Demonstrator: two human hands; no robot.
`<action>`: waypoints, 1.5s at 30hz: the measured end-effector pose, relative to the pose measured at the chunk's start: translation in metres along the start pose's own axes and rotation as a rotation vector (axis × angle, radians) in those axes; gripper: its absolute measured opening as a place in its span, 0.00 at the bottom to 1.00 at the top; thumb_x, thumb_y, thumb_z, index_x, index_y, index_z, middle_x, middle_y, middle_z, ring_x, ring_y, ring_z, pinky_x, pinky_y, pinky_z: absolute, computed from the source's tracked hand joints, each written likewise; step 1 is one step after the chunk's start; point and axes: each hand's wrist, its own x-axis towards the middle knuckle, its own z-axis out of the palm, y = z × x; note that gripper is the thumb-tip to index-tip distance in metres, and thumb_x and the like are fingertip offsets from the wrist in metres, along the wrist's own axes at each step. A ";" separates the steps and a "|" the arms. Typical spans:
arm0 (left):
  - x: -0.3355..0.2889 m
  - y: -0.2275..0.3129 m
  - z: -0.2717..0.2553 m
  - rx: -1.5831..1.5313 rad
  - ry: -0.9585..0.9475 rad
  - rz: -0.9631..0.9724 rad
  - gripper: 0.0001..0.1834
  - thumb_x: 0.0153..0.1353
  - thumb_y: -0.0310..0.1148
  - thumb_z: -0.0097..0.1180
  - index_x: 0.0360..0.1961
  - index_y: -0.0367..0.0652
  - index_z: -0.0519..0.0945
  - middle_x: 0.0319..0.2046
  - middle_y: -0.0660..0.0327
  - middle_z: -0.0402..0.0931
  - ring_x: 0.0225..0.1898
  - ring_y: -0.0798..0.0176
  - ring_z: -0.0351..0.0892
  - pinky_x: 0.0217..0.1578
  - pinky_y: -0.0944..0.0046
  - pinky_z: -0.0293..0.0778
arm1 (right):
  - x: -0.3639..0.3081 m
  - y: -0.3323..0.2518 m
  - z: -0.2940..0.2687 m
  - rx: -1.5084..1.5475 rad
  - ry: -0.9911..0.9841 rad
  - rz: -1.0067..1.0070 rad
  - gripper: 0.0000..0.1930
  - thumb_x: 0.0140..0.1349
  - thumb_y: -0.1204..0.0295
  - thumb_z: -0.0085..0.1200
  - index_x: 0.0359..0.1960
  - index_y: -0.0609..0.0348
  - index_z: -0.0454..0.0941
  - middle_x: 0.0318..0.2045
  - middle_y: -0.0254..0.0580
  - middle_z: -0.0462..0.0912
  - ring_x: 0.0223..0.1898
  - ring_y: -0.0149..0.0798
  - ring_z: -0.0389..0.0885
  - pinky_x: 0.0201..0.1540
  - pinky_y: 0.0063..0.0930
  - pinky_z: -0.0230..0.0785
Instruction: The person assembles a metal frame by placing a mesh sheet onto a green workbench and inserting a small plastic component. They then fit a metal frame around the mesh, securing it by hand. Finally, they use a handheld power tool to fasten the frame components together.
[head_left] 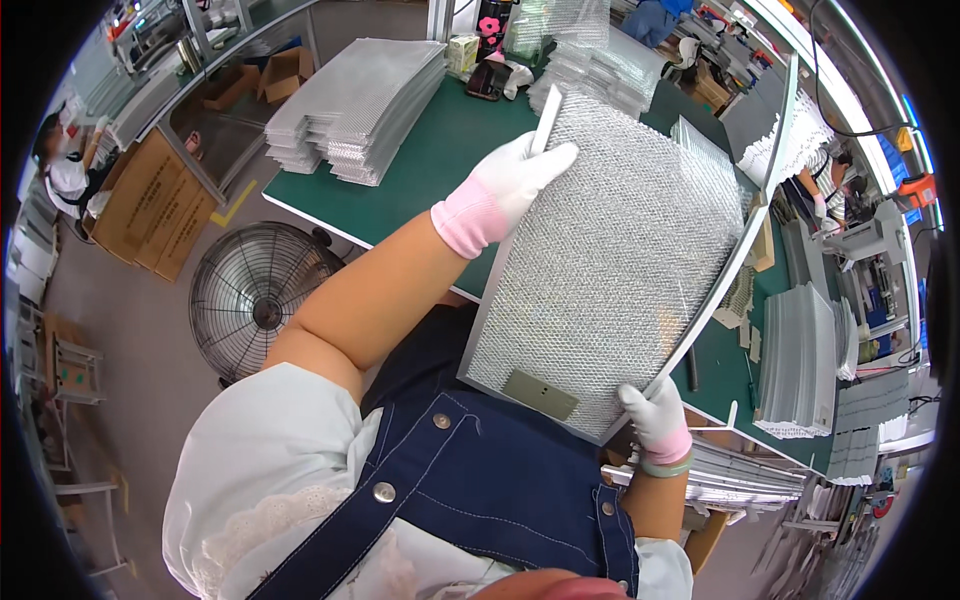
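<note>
A silvery mesh filter panel [620,250] is held tilted in front of me, its lower edge close to my apron. Light metal frame strip [492,295] edges its left side and bottom. Along the right runs another length of frame strip [715,290], bent near the panel's upper right and reaching up past it. My left hand [515,180], in a white glove with a pink cuff, is closed on the upper left edge, thumb over the mesh. Likewise gloved, my right hand [655,415] grips the lower right corner. A small olive-grey plate [540,394] sits on the mesh near the bottom.
On the green table [410,210] stand stacked mesh sheets [360,95], with more mesh stacks [600,65] at the back. Stacked pale strips [798,360] lie at right. A floor fan [265,310] stands left, near leaning cardboard [155,205]. Other people work at far left and right.
</note>
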 end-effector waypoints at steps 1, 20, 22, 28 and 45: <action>0.002 0.002 -0.003 -0.028 -0.025 -0.024 0.21 0.72 0.40 0.55 0.55 0.32 0.75 0.43 0.63 0.78 0.42 0.72 0.75 0.46 0.69 0.72 | 0.000 -0.004 -0.001 -0.018 0.000 0.004 0.30 0.64 0.64 0.64 0.62 0.73 0.69 0.54 0.44 0.81 0.55 0.37 0.77 0.61 0.34 0.67; -0.128 -0.004 -0.013 0.868 -1.083 -0.699 0.24 0.69 0.47 0.51 0.47 0.36 0.84 0.47 0.47 0.83 0.51 0.52 0.82 0.55 0.58 0.74 | 0.034 -0.109 -0.102 -0.846 -0.431 0.592 0.20 0.59 0.76 0.62 0.54 0.68 0.77 0.39 0.35 0.84 0.40 0.26 0.78 0.47 0.26 0.74; -0.104 0.039 0.004 0.781 -0.982 -0.391 0.17 0.65 0.42 0.57 0.38 0.37 0.86 0.34 0.53 0.85 0.40 0.54 0.85 0.46 0.57 0.78 | 0.037 -0.111 -0.095 -0.825 -0.431 0.551 0.19 0.58 0.76 0.62 0.52 0.67 0.78 0.37 0.35 0.84 0.37 0.27 0.79 0.45 0.26 0.74; 0.003 0.032 0.146 1.265 -1.024 0.488 0.19 0.62 0.41 0.61 0.47 0.37 0.81 0.36 0.52 0.83 0.41 0.48 0.83 0.47 0.54 0.76 | 0.048 -0.143 -0.060 -1.050 -0.485 0.444 0.17 0.56 0.71 0.64 0.47 0.66 0.80 0.31 0.40 0.83 0.34 0.30 0.79 0.40 0.31 0.72; 0.010 0.030 0.158 1.262 -1.291 0.031 0.18 0.71 0.43 0.53 0.51 0.40 0.81 0.34 0.55 0.82 0.39 0.54 0.82 0.45 0.56 0.76 | 0.000 -0.089 -0.040 -1.619 0.198 -0.451 0.08 0.62 0.65 0.59 0.33 0.54 0.75 0.23 0.44 0.79 0.25 0.48 0.82 0.29 0.40 0.73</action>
